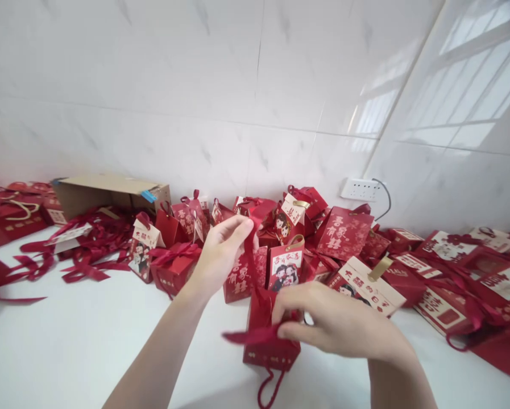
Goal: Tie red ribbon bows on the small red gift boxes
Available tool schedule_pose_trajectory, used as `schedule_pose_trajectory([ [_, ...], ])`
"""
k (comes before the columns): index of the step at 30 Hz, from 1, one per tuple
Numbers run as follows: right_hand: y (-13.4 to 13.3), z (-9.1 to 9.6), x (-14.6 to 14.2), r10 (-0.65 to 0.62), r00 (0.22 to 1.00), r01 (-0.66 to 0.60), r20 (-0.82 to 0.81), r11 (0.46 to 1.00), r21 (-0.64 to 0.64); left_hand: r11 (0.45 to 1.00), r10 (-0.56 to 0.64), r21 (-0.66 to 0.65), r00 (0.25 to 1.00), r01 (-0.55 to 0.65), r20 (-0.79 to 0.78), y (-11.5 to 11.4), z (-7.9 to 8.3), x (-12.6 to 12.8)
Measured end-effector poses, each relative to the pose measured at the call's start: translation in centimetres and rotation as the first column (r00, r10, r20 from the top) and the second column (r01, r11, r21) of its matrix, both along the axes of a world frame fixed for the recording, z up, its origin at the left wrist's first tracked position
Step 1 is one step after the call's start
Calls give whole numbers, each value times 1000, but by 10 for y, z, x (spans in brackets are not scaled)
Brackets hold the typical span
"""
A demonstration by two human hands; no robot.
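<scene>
A small red gift box (265,353) with gold lettering along its lower edge stands on the white table in front of me. Dark red ribbon (249,255) rises from its top, and my left hand (227,244) pinches the upper part between thumb and fingers. Close over the box top, my right hand (318,318) has its thumb and fingers closed on the ribbon there. One loose ribbon end sticks out to the left across the box, slightly blurred. A red cord loop hangs from the near side of the box onto the table.
Many red and cream gift boxes (346,230) crowd the table's back along the tiled wall. At left, an open cardboard box (110,183) lies on its side, with loose red ribbons (88,247) spilling out. A wall socket (359,189) with a cable sits behind.
</scene>
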State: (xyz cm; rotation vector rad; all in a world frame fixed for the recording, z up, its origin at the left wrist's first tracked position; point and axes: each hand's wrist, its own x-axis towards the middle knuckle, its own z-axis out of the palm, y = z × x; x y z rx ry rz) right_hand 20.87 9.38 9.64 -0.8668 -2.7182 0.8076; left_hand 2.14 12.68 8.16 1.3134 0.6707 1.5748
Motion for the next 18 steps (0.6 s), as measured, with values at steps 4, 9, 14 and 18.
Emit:
schedule_pose_trajectory([
  [4,20,-1,10,-204,909,163,-364,976,-142,998,54,-7,999,-54,0,-2,-3,4],
  [9,36,-11,3,-325,700,126,-636,933,-338,997,80,2,996,-80,35,-5,-5,16],
  [14,39,-13,-3,-322,610,71,-724,932,-355,993,120,1,993,-120,15,-5,-11,28],
  [18,37,-10,-1,-329,546,55,-770,932,-359,993,118,-1,993,-118,18,-6,-15,34],
])
